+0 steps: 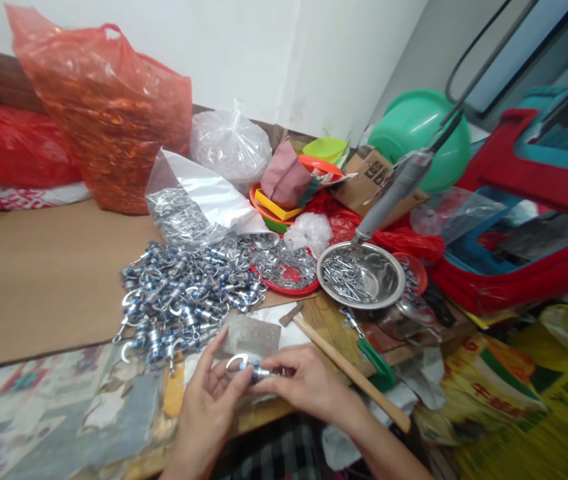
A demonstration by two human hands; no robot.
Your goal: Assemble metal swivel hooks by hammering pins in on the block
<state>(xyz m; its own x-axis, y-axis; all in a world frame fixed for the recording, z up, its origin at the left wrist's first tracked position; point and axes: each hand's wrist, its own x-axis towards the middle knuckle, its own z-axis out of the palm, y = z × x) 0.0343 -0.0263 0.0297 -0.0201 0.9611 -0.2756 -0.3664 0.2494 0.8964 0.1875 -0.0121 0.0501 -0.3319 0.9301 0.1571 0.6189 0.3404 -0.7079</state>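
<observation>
Between my two hands is a small metal hook piece (pixel 250 371) with a blue band, held level above the front edge of the work area. My left hand (pixel 217 390) pinches its hook end between thumb and fingers. The fingers of my right hand (pixel 301 380) close round the other end and partly hide it. Just behind lies a flat grey metal block (pixel 251 335). A heap of similar blue-banded hooks (pixel 189 293) spreads to the back left. A hammer with a wooden handle (pixel 354 373) lies to the right of the block.
A steel bowl (pixel 395 283) holds metal pins, beside a red plate (pixel 297 291) of small metal parts. Behind stand plastic bags (pixel 114 113), a cardboard box (pixel 371 177) and a green basin (pixel 424 133). A red stool (pixel 519 280) and yellow sacks (pixel 529 400) are at the right.
</observation>
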